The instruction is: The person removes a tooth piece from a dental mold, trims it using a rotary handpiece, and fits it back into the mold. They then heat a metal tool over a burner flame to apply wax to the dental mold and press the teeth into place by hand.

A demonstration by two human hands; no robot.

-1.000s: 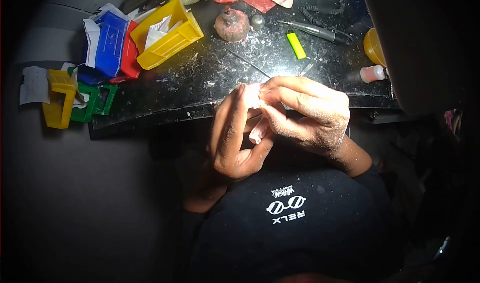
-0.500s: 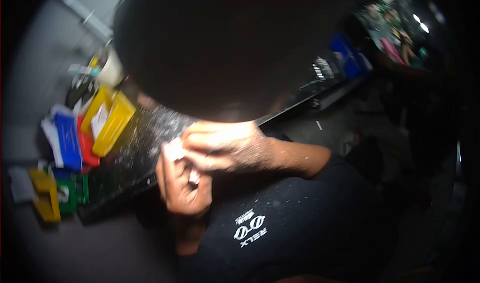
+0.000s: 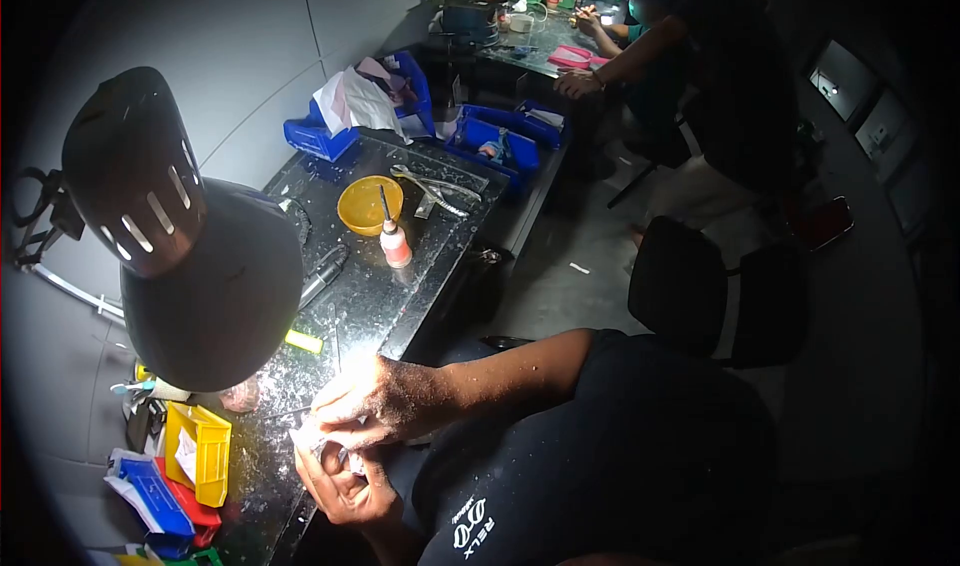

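Note:
My right hand (image 3: 368,398) and my left hand (image 3: 345,488) meet under bright lamp light at the bench edge, in front of my dark shirt. Both have bent, closed fingers. Between them is a small whitish piece (image 3: 354,462), mostly covered by the fingers and washed out by glare, so its kind is unclear. Whitish dust coats the skin of the right hand. The black lamp shade (image 3: 215,286) hangs just beyond my hands. A thin rod (image 3: 335,336) and a yellow-green strip (image 3: 303,342) lie on the bench near the right hand.
On the dusty black bench (image 3: 375,301) are a yellow bowl (image 3: 370,204), a bottle of pink liquid (image 3: 396,246) and metal pliers (image 3: 440,188). Yellow (image 3: 213,458) and blue bins (image 3: 320,138) stand around it. Two other people (image 3: 740,76) are farther back, near a chair (image 3: 680,276).
The view has swung upward and right, so the lamp no longer covers the middle and the bench and room show. My hands stay together around the small piece.

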